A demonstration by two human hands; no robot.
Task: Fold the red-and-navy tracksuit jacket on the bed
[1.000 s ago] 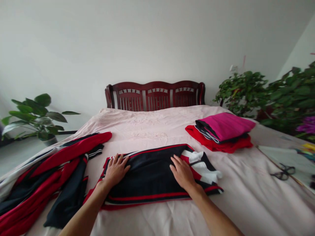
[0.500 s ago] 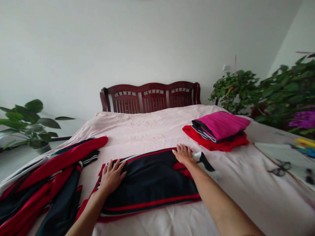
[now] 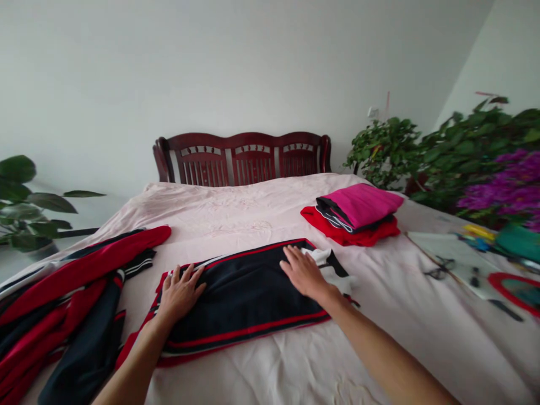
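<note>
A folded navy garment with red and white trim point(image 3: 248, 298) lies flat on the pale pink bed cover point(image 3: 236, 377). My left hand point(image 3: 180, 292) rests on its left end, fingers spread. Over the right part of the garment is my right hand point(image 3: 304, 274), open, fingers stretched and palm down; whether it presses on the cloth I cannot tell. White cloth point(image 3: 337, 275) sticks out past the garment's right end, partly behind my right hand. Red fabric shows along its left and lower edges.
Loose red and navy clothes point(image 3: 80, 298) are heaped at left. Right of centre sits a folded stack topped by a magenta garment point(image 3: 363, 203) over a red one point(image 3: 350, 236). Glasses point(image 3: 439, 268) and small items lie far right. A wooden headboard point(image 3: 253, 160) and plants point(image 3: 468, 157) stand behind.
My right hand has shifted on the garment's right end, and the red fold beneath it no longer shows. More white cloth is visible there. My left hand stays in place; the view has turned right.
</note>
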